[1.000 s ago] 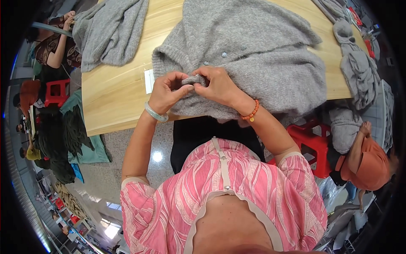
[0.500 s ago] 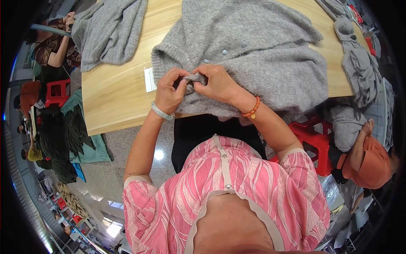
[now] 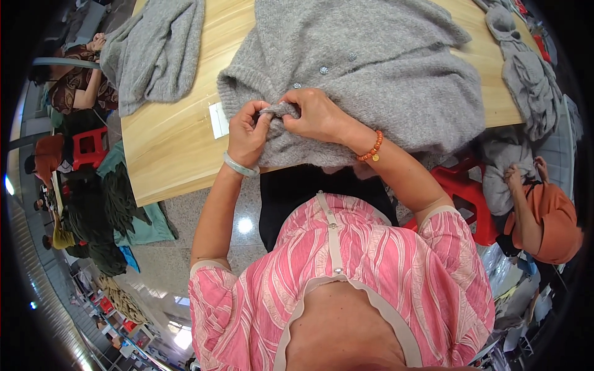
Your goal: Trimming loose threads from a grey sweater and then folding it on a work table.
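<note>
A grey knitted cardigan [image 3: 396, 93] with several shiny buttons [image 3: 323, 70] lies spread over the near part of the table. My left hand [image 3: 249, 130] pinches a fold of its knit edge between thumb and fingers. Right beside it, my right hand [image 3: 314, 115] grips the same bunched edge, thumb below and fingers above. The fold is raised a little off the rest of the cardigan. Whatever lies inside the fold is hidden by my fingers. A small white card [image 3: 218, 120] rests on the wood by my left hand.
Another grey knit garment [image 3: 158, 52] lies at the table's [image 3: 164, 142] far left, and more grey knitwear [image 3: 532, 93] hangs over the right edge. Red stools [image 3: 461, 195] stand at both sides. On the right, a person in orange [image 3: 547, 222] handles grey knitwear.
Both hands keep their pinch on the cardigan's edge, with only slight finger movement. The whole view has shifted a little. At the right, the other person's hands have moved on the grey knitwear.
</note>
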### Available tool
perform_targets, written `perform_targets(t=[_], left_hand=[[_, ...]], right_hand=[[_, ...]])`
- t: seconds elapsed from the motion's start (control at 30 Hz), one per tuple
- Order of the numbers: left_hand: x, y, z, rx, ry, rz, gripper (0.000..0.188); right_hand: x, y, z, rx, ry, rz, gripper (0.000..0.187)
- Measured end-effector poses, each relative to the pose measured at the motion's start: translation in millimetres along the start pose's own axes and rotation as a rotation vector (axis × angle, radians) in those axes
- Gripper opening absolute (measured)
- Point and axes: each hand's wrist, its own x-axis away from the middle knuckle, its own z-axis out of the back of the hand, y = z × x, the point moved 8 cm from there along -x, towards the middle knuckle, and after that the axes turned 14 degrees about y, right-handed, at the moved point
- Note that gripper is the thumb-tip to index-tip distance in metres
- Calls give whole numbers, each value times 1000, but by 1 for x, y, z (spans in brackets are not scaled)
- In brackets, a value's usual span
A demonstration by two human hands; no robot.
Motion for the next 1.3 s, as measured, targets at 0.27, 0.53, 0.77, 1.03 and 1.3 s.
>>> perform_targets(t=[0.27,0.53,0.77,1.03,1.3], left_hand=[[-7,3,-4,30,28,25,12],[-10,14,-10,35,22,-18,12],[-10,15,-10,51,69,2,13],[-8,9,-10,161,150,88,13],[-10,0,-8,352,229,174,12]], right_hand=[[-6,20,5,-191,-54,-274,30],[-10,32,4,-274,-135,-403,31],[-12,34,8,-317,-69,-387,29],[-9,33,11,-411,-78,-444,27],[-9,36,12,-441,-36,-481,23]])
